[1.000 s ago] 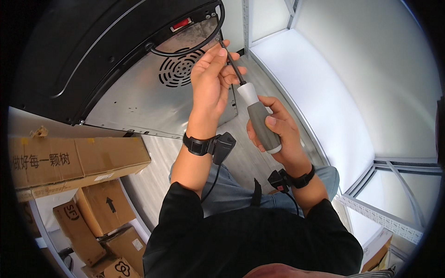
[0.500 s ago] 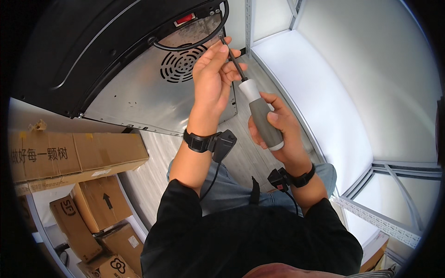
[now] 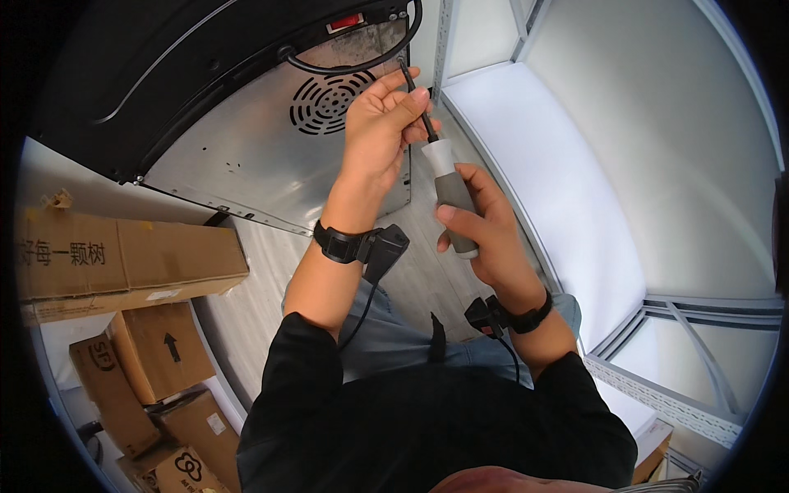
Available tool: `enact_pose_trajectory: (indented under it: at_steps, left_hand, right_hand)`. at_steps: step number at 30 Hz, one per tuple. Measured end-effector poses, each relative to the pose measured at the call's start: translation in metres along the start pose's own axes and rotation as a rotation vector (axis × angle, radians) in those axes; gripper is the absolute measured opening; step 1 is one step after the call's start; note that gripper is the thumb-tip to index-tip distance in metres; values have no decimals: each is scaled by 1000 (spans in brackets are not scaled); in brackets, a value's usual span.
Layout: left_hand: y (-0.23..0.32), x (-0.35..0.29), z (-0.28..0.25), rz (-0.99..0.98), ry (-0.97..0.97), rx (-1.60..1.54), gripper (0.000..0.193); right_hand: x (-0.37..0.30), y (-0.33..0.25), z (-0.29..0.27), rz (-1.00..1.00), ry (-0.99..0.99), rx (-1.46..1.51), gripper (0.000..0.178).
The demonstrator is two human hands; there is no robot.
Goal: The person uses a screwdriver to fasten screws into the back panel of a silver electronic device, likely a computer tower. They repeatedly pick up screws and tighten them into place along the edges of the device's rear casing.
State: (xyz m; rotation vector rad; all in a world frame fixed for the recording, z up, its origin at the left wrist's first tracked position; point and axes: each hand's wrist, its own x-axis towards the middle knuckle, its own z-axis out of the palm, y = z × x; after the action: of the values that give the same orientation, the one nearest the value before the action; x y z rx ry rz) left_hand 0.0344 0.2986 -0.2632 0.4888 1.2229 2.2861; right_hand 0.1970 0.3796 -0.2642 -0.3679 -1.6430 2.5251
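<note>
A screwdriver [image 3: 457, 197] with a grey and white handle and a dark shaft points away from me. My right hand [image 3: 485, 226] is wrapped round its handle. Up near the tip, my left hand [image 3: 382, 123] pinches the shaft between thumb and fingers. The tip meets a screw [image 3: 402, 62] at the right edge of a metal panel [image 3: 246, 168]; how far it is seated is too small to tell. This panel belongs to a black-topped appliance with round vent slots [image 3: 333, 103], a red switch [image 3: 345, 22] and a black cable [image 3: 345, 70] looping close above my left hand.
Cardboard boxes [image 3: 168, 353] are stacked at the lower left, with a long carton [image 3: 177, 255] above them. White metal shelving [image 3: 542, 172] runs along the right side. Grey wood-look floor [image 3: 246, 279] shows between my arms and the boxes. Both wrists wear black strapped devices [image 3: 386, 251].
The view has shifted slightly, so the appliance and boxes sit a little differently in the picture. My right hand has turned on the handle. The screwdriver tip stays at the same screw.
</note>
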Motion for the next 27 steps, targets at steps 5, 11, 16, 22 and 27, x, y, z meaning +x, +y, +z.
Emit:
enact_pose_trajectory:
  at_steps: [5, 11, 16, 22, 27]
  left_hand:
    - [2, -2, -2, -12, -22, 0, 30]
    - [6, -4, 1, -36, 5, 48, 29]
    - [5, -4, 1, 15, 15, 320, 35]
    - [7, -3, -5, -6, 2, 324, 39]
    - [7, -3, -3, -23, -3, 261, 37]
  right_hand:
    - [3, 4, -8, 95, -225, 424, 53]
    - [6, 19, -7, 27, -46, 149, 56]
    - [16, 28, -7, 1, -8, -38, 61]
    - [21, 35, -11, 26, -166, 231, 55]
    - [24, 47, -23, 132, -316, 513, 58]
